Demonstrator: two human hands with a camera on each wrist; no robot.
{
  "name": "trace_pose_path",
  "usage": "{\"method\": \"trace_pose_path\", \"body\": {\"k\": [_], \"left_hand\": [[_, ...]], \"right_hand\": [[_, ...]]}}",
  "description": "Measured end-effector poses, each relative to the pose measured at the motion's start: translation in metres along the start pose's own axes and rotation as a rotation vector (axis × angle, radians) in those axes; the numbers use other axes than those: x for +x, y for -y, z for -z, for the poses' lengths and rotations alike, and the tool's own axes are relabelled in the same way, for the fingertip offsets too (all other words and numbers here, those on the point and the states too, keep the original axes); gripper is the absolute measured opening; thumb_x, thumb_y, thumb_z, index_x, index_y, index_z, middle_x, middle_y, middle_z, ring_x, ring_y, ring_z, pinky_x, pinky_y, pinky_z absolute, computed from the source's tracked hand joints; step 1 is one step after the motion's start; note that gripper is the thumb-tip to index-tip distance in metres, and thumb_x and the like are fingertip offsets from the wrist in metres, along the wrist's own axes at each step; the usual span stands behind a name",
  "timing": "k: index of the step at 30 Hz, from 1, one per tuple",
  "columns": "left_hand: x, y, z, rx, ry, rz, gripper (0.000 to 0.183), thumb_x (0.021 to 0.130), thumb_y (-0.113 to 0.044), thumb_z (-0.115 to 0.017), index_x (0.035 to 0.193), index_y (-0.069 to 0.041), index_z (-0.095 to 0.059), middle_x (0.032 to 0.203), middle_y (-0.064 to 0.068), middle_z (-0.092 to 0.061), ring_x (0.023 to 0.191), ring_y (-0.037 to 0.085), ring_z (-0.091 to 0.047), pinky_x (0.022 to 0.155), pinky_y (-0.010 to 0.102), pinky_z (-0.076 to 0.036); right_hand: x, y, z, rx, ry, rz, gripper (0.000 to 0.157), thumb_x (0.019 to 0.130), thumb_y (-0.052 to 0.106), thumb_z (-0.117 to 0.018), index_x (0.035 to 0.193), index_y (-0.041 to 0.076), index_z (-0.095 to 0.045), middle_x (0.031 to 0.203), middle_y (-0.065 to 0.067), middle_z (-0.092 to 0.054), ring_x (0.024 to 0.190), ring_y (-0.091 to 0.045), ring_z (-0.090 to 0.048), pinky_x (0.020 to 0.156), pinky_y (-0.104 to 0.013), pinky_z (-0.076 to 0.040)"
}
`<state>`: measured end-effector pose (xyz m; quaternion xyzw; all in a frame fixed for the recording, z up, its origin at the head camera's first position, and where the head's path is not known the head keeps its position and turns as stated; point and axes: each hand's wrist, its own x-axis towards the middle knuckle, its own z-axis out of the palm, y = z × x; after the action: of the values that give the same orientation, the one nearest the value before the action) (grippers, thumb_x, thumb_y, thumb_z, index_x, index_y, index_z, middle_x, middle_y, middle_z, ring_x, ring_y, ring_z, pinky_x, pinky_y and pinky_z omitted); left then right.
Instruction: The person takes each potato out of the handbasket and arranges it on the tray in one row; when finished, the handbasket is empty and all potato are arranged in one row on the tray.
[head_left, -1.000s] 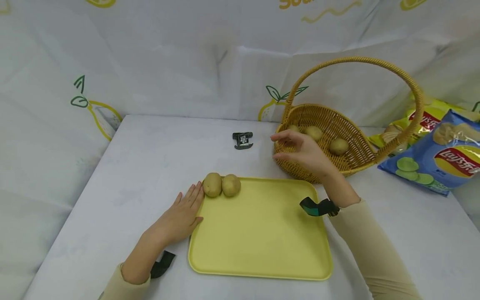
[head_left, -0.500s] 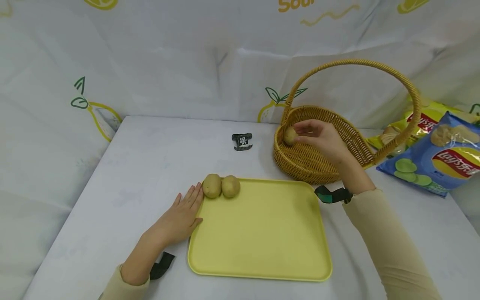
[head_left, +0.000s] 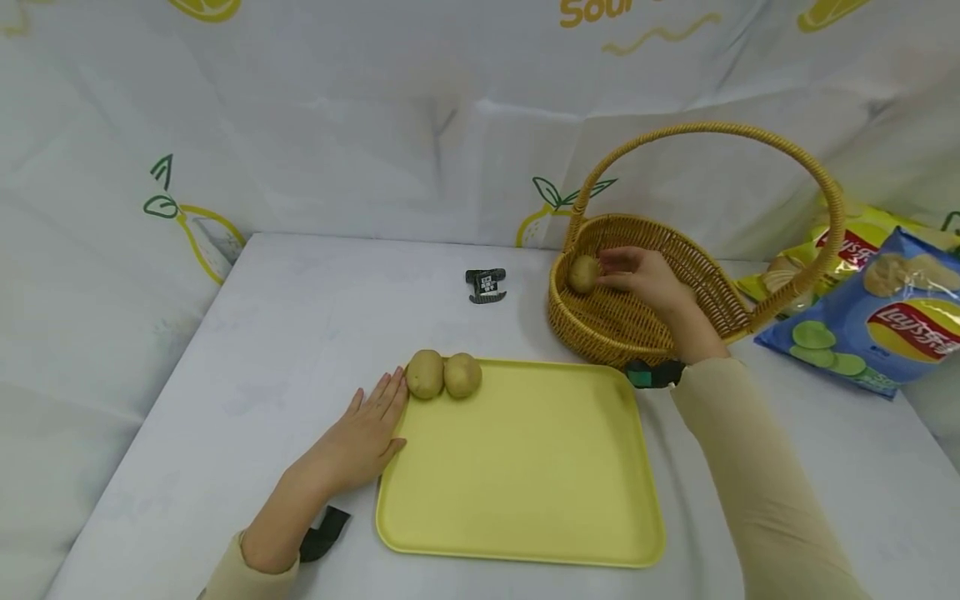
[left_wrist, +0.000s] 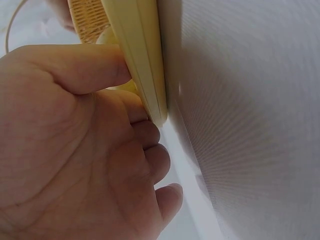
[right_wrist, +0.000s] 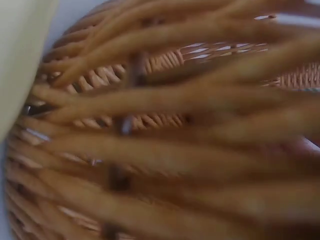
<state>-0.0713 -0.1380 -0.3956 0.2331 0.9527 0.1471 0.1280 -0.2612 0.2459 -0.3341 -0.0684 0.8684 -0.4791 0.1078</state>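
Observation:
My left hand [head_left: 360,442] lies along the left edge of the yellow tray [head_left: 525,467], fingers extended and thumb at the rim. In the left wrist view, its thumb [left_wrist: 95,67] rests against the tray's rim. Two potatoes [head_left: 424,374] sit side by side in the tray's far left corner, near those fingertips. My right hand [head_left: 647,279] reaches into the wicker basket [head_left: 592,327], finger and thumb tips right at the near side of another potato [head_left: 582,274]. I cannot tell whether they grip it. The right wrist view shows mostly blurred basket weave [right_wrist: 150,155].
The basket's tall handle [head_left: 705,127] arches over the right hand. A blue chip bag [head_left: 862,312] and a yellow chip bag [head_left: 858,225] stand to the right. A small black packet [head_left: 486,286] lies behind the tray, before a white printed backdrop [head_left: 337,150].
My right hand went deeper into the basket, then drew back slightly; it covers where other potatoes showed before, and the left one shows more fully. The left hand has stayed still.

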Motion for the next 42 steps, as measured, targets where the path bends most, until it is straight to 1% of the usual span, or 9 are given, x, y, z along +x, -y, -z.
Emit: {"method": "trace_pose_path", "body": {"k": [5,12,17,22,24,27,32,37,42], "left_hand": [[-0.001,0.001,-0.001,-0.009,0.001,0.007,0.066,0.098,-0.020,-0.050,0.146,0.011,-0.016,0.155,0.023,-0.005,0.142,0.036,-0.006,0.110,0.058,-0.013],[0.000,0.001,0.000,-0.021,0.008,0.005,0.066,0.098,-0.020,-0.050,0.146,0.010,-0.015,0.155,0.023,-0.004,0.142,0.035,-0.005,0.110,0.057,-0.012],[0.002,0.001,-0.001,-0.009,0.010,0.005,0.066,0.098,-0.020,-0.049,0.146,0.010,-0.015,0.155,0.023,-0.004,0.142,0.035,-0.005,0.110,0.057,-0.012],[0.002,0.002,-0.002,-0.009,0.005,0.005,0.067,0.098,-0.020,-0.050,0.146,0.010,-0.015,0.155,0.023,-0.004,0.142,0.035,-0.005,0.110,0.058,-0.013],[0.002,0.003,-0.003,-0.011,0.002,0.004,0.067,0.097,-0.020,-0.050,0.146,0.011,-0.016,0.155,0.023,-0.005,0.142,0.036,-0.006,0.110,0.058,-0.013],[0.002,0.002,-0.003,-0.013,-0.001,0.003,0.066,0.097,-0.020,-0.050,0.146,0.011,-0.016,0.155,0.023,-0.005,0.142,0.036,-0.006,0.110,0.058,-0.013],[0.002,0.003,-0.003,-0.019,0.002,0.008,0.067,0.097,-0.020,-0.050,0.146,0.010,-0.016,0.155,0.023,-0.004,0.142,0.035,-0.005,0.110,0.058,-0.012],[0.002,0.003,-0.003,-0.018,0.009,0.014,0.067,0.097,-0.020,-0.050,0.146,0.010,-0.015,0.155,0.023,-0.004,0.142,0.035,-0.004,0.110,0.057,-0.012],[0.002,0.003,-0.002,-0.019,0.013,0.013,0.067,0.098,-0.020,-0.050,0.146,0.010,-0.015,0.155,0.022,-0.003,0.142,0.035,-0.004,0.111,0.057,-0.011]], "right_hand": [[0.009,-0.005,-0.005,-0.045,0.031,0.034,0.057,0.091,0.006,-0.062,0.139,-0.009,-0.037,0.139,-0.027,-0.041,0.129,-0.038,-0.038,0.103,-0.048,-0.033],[0.017,-0.011,-0.009,-0.042,0.094,0.027,0.069,0.092,0.008,-0.061,0.147,-0.004,-0.022,0.152,-0.021,-0.024,0.139,-0.036,-0.020,0.110,-0.049,-0.021],[0.016,-0.013,-0.008,-0.053,0.118,0.030,0.068,0.092,0.006,-0.060,0.147,-0.004,-0.022,0.151,-0.023,-0.024,0.138,-0.038,-0.023,0.109,-0.050,-0.024],[0.016,-0.013,-0.010,-0.076,0.112,0.060,0.061,0.087,-0.001,-0.064,0.140,-0.007,-0.037,0.142,-0.025,-0.039,0.130,-0.037,-0.036,0.104,-0.048,-0.032],[0.017,-0.013,-0.012,-0.095,0.132,0.086,0.057,0.084,-0.003,-0.066,0.136,-0.009,-0.043,0.137,-0.026,-0.045,0.127,-0.036,-0.040,0.102,-0.047,-0.034],[0.018,-0.014,-0.015,-0.118,0.176,0.113,0.057,0.080,-0.004,-0.069,0.133,-0.010,-0.046,0.133,-0.028,-0.048,0.126,-0.035,-0.042,0.102,-0.046,-0.035],[0.019,-0.014,-0.017,-0.117,0.203,0.096,0.061,0.082,-0.001,-0.069,0.135,-0.011,-0.042,0.136,-0.028,-0.045,0.128,-0.036,-0.039,0.105,-0.047,-0.031],[0.018,-0.012,-0.018,-0.131,0.250,0.053,0.067,0.088,0.010,-0.067,0.141,-0.010,-0.032,0.143,-0.028,-0.035,0.133,-0.038,-0.030,0.109,-0.049,-0.023],[0.018,-0.013,-0.018,-0.146,0.271,0.052,0.065,0.090,0.012,-0.065,0.141,-0.009,-0.032,0.143,-0.027,-0.035,0.134,-0.038,-0.028,0.109,-0.050,-0.022]]}}
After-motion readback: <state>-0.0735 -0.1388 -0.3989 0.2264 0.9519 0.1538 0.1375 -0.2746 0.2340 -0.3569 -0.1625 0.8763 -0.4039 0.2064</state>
